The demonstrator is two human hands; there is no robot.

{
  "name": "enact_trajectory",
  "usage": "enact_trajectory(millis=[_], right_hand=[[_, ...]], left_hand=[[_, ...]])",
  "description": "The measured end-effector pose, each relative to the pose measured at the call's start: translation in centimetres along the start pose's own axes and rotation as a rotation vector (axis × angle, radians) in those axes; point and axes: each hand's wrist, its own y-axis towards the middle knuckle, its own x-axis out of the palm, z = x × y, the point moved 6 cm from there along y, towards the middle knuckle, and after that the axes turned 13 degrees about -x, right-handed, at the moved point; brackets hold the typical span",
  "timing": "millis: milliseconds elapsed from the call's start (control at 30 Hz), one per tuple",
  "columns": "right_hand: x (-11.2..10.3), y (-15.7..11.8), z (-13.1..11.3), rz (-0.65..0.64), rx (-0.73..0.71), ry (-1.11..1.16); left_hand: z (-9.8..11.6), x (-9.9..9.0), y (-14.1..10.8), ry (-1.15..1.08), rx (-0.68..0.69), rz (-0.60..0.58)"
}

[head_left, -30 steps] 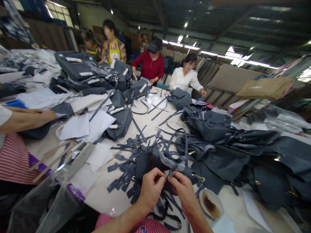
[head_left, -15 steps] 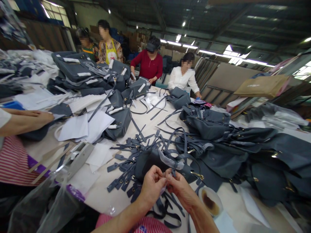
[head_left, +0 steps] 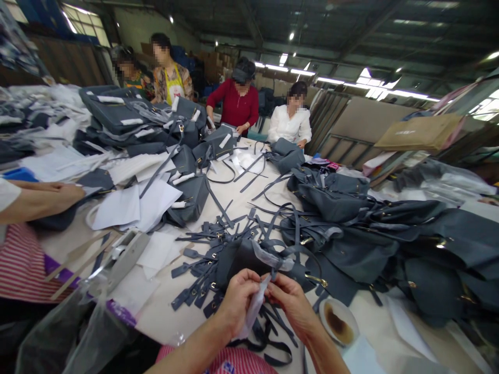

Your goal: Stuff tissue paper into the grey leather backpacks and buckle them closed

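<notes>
A strip of translucent film [head_left: 253, 311] is pinched at its upper end by the left hand [head_left: 242, 296], thumb against forefinger. By the right hand [head_left: 287, 295], a dark strap end [head_left: 274, 272] is pinched close beside the film; what is gripped behind the fingertips cannot be told. The hands nearly meet, and the film lies between the wrists, nearer the left. Its long axis slants from the fingertips back toward the wearer and leftward, the loose end hanging down; its upper end is pointed toward the handbag [head_left: 237, 258] just beyond. The bag's long axis is laid roughly left to right.

Close to the right wrist, a round dish [head_left: 354, 321] with brown residue is set on the table [head_left: 154, 309]. To the left of the bag, buckled strap tabs [head_left: 195, 280] are fanned out, their flat ends mostly turned leftward. On the right, dark bags [head_left: 351, 254] are heaped; at far left, a co-worker's forearm [head_left: 42, 200] is stretched over dark material. Farther off, white sheets [head_left: 120, 205] and stacked handbags [head_left: 125, 111] are spread, and four people are seen beyond.
</notes>
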Motion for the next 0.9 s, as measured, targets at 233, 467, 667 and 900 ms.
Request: enact_trajectory(millis=[233,467,667,900], right_hand=[[0.7,-0.5,-0.8,-0.058,0.011,0.116],[1.2,-0.5,-1.1,-0.089,0.028,0.191],[0.7,-0.3,-0.6,-0.017,0.041,0.119],[0.3,-0.4,0.2,0.038,0.038,0.078]], left_hand=[[0.0,-0.3,0.2,0.067,0.041,0.049],[-0.4,0.2,0.4,0.015,0.024,-0.001],[-0.4,0.5,0.3,0.066,0.043,-0.012],[1.0,-0.2,0.2,0.431,0.315,0.142]])
